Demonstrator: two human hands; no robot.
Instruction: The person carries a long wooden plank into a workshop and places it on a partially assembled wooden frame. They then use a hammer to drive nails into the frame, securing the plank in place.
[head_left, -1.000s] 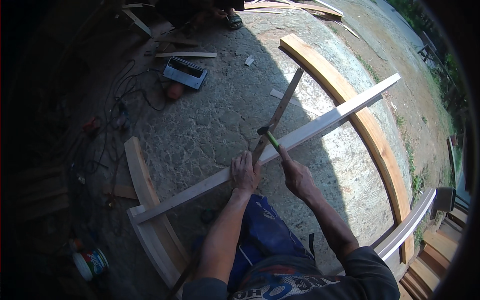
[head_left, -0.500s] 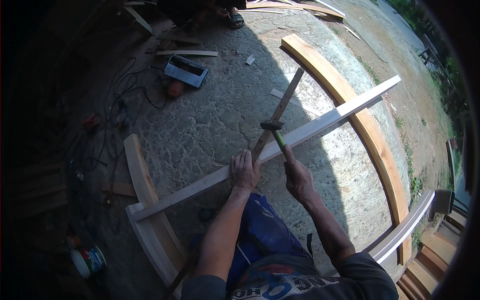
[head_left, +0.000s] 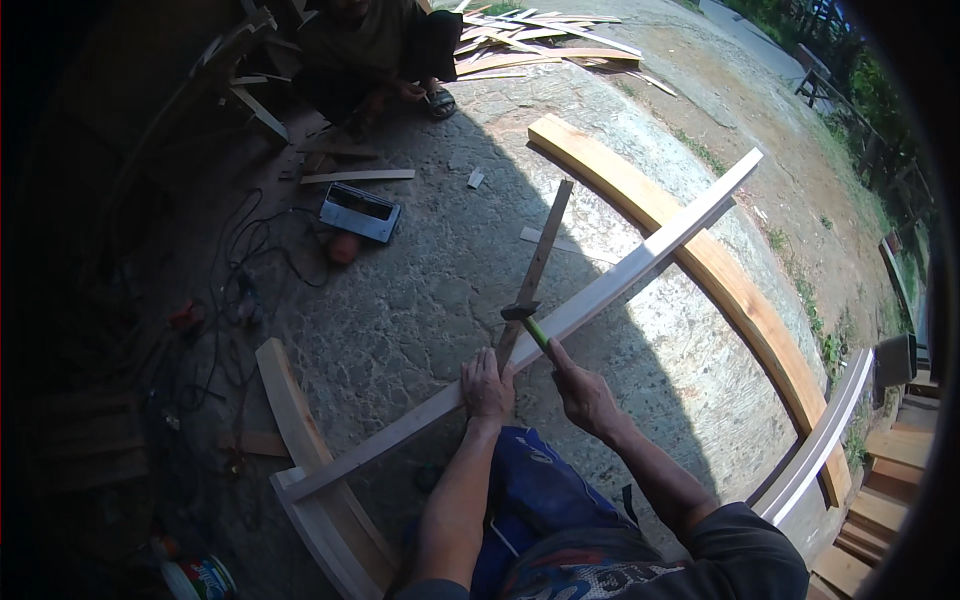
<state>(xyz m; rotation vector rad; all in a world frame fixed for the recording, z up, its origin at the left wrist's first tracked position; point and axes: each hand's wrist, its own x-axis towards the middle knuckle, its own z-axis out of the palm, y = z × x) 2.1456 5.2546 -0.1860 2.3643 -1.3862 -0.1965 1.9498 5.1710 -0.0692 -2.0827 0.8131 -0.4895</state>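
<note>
My left hand (head_left: 485,385) is closed round a long pale wooden bar (head_left: 620,280), beside the spot where a narrow dark wooden strip (head_left: 545,245) meets it. Gripped in my right hand (head_left: 585,395) is a hammer (head_left: 536,328) with a green handle and dark head. The head overlaps the strip just beyond my left hand; whether they touch I cannot tell. At its far right end the bar crosses a thick curved wooden beam (head_left: 745,300). Its near left end lies over another curved wooden piece (head_left: 290,400).
A person (head_left: 370,60) crouches at the far left, near a pile of wooden offcuts (head_left: 545,40). On the concrete floor are a silver boxy device (head_left: 360,212), tangled cables (head_left: 235,260) and a white bucket (head_left: 200,578). Boards (head_left: 890,480) lie at the right edge.
The view has tilted up, showing more of the crouching person and the offcuts. My hands keep their holds, and the hammer head is slightly nearer my left hand.
</note>
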